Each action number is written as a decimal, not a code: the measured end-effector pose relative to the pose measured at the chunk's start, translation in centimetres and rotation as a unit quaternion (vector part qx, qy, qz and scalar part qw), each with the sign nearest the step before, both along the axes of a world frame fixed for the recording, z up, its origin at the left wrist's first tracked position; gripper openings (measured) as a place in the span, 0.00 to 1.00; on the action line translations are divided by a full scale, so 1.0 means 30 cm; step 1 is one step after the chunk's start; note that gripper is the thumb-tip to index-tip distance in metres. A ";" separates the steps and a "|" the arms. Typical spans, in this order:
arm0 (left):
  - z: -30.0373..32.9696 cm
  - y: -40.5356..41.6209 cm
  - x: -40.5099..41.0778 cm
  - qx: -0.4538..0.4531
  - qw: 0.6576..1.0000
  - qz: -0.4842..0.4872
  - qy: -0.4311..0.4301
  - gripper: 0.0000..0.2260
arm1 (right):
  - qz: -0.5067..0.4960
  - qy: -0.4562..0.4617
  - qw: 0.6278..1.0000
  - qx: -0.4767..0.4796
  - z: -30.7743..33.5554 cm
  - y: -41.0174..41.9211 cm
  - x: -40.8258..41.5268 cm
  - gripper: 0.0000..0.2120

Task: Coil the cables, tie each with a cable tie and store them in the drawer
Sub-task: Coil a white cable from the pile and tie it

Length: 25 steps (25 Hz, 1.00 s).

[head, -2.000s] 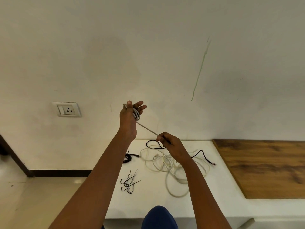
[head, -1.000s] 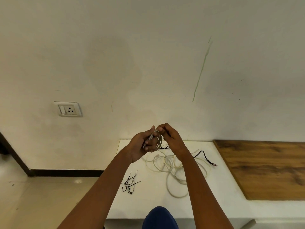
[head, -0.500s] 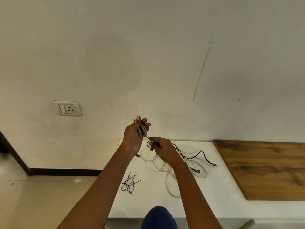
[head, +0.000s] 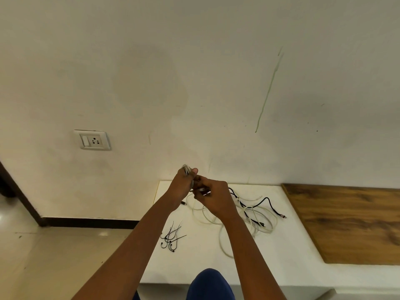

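My left hand (head: 180,185) grips a small coil of the white cable (head: 186,169), whose loops stick out above the fingers. My right hand (head: 213,197) is right beside it, touching it, fingers curled round the same cable's strand. The rest of the white cable (head: 225,241) lies in loose loops on the white table (head: 201,263). A black cable (head: 265,201) is tangled through those loops. Several black cable ties (head: 172,238) lie in a small pile near the table's left edge. No drawer is in view.
A wooden surface (head: 350,221) adjoins the white table on the right. A wall socket (head: 93,140) sits on the wall at left. The tiled floor (head: 43,256) lies left of the table. My blue-clad knee (head: 211,284) is at the table's front edge.
My hands have come together again over the table's back edge. The left hand dropped slightly from its raised position and the right hand rose to meet it, adding cable to the coil.
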<state>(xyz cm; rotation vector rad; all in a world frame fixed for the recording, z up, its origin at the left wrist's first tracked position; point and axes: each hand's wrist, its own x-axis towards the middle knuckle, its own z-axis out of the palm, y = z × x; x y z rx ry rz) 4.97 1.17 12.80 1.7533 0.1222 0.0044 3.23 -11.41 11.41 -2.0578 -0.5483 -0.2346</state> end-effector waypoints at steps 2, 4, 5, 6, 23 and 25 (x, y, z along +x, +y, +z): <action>-0.018 0.006 -0.002 0.034 0.999 -0.021 0.020 0.11 | 0.004 0.016 0.999 0.031 -0.012 -0.006 0.000 0.07; -0.029 0.009 -0.003 0.031 0.998 -0.044 0.034 0.12 | -0.005 0.029 0.999 0.045 -0.017 -0.011 0.001 0.09; -0.031 0.010 -0.007 0.033 0.998 -0.045 0.039 0.13 | -0.010 0.030 0.999 0.038 -0.019 -0.015 0.002 0.10; -0.032 0.011 -0.012 0.028 0.998 -0.045 0.045 0.14 | -0.011 0.029 0.999 0.019 -0.019 -0.019 0.004 0.10; -0.089 0.041 -0.073 -0.139 0.966 -0.162 0.144 0.24 | 0.086 0.185 0.975 0.092 -0.110 -0.053 0.019 0.28; -0.100 0.038 -0.069 -0.178 0.959 -0.165 0.146 0.23 | 0.084 0.202 0.969 0.116 -0.128 -0.039 0.012 0.21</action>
